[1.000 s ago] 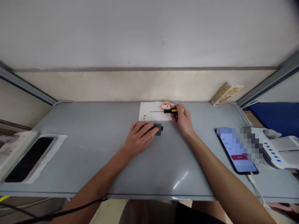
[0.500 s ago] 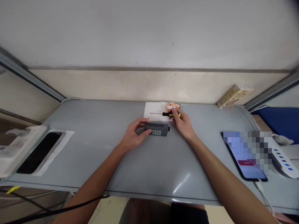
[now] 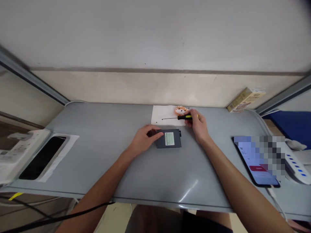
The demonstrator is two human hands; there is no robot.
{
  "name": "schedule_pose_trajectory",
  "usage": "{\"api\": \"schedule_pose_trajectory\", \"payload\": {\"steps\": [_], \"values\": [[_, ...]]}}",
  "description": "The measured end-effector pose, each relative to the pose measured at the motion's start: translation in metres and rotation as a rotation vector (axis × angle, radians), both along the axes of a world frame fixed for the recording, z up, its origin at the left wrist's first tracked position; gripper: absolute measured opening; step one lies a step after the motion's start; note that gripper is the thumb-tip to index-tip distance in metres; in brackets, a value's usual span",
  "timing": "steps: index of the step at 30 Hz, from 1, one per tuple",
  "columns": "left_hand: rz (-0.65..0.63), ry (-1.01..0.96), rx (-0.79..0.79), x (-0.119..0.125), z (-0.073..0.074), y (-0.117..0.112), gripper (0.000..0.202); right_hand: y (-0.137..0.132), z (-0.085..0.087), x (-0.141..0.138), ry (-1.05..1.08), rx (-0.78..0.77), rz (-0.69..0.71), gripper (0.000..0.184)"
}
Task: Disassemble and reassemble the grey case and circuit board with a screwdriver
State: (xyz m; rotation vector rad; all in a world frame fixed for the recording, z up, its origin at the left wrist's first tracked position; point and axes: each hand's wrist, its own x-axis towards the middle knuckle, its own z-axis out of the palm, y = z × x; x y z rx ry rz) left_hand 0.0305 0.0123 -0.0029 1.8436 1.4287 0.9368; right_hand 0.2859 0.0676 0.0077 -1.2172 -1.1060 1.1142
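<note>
My left hand (image 3: 143,139) grips the left end of a dark grey box-shaped device (image 3: 161,142), thumb on its upper face. A pale green label (image 3: 169,138) faces up, and a small black part juts from its right end. In my right hand (image 3: 198,125) is a black and yellow screwdriver (image 3: 182,117), its thin shaft pointing left over a white sheet of paper (image 3: 157,111). A small dark piece, maybe a screw, sits at the screwdriver's tip; another dark speck lies on the paper. Beside the handle is an orange and white animal-face item (image 3: 181,110).
A phone (image 3: 43,158) lies on paper at the left, near a white power strip (image 3: 17,150). To the right are a lit phone (image 3: 255,171) with a cable and a white multi-port charger (image 3: 297,168). A beige box (image 3: 245,98) leans at the back right.
The device has been tipped, so its labelled face now shows upward instead of the slotted side. My right hand and the screwdriver have shifted slightly right; a dark piece now shows at its tip.
</note>
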Motion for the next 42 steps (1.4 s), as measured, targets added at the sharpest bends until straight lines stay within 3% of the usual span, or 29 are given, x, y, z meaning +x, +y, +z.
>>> {"api": "schedule_pose_trajectory", "payload": {"steps": [4, 8, 10, 12, 14, 17, 22, 26, 27, 36, 42], "values": [[-0.053, 0.092, 0.107, 0.002, -0.003, 0.002, 0.022, 0.002, 0.002, 0.008, 0.041, -0.006, -0.075, 0.041], [-0.104, 0.114, 0.118, -0.002, 0.001, 0.001, 0.023, 0.002, 0.005, 0.011, 0.046, 0.001, -0.106, 0.04], [-0.185, 0.119, 0.074, -0.006, 0.008, -0.002, 0.047, 0.002, 0.006, 0.012, 0.043, 0.004, -0.104, 0.04], [-0.306, 0.146, 0.024, -0.009, 0.018, -0.005, 0.088, 0.002, 0.006, 0.013, 0.048, 0.002, -0.105, 0.041], [-0.384, 0.18, 0.021, -0.01, 0.027, -0.008, 0.099, 0.003, 0.005, 0.014, 0.056, 0.004, -0.109, 0.041], [-0.402, 0.189, 0.034, -0.009, 0.032, -0.009, 0.087, 0.004, 0.003, 0.015, 0.054, 0.013, -0.118, 0.041], [-0.318, 0.13, 0.007, -0.011, 0.027, -0.008, 0.077, 0.002, 0.006, 0.014, 0.119, 0.02, -0.101, 0.041], [-0.227, 0.062, -0.005, -0.008, 0.025, -0.007, 0.03, 0.0, 0.013, 0.012, 0.259, -0.016, -0.091, 0.036], [-0.21, 0.069, 0.003, -0.006, 0.025, -0.006, 0.026, 0.0, 0.014, 0.012, 0.289, -0.028, -0.081, 0.035], [-0.073, 0.101, 0.08, 0.001, 0.008, -0.003, 0.047, -0.005, 0.01, 0.001, 0.272, -0.089, 0.001, 0.037], [-0.075, -0.078, 0.147, -0.002, 0.008, -0.006, 0.044, -0.01, 0.013, -0.007, 0.253, -0.125, 0.02, 0.038]]}}
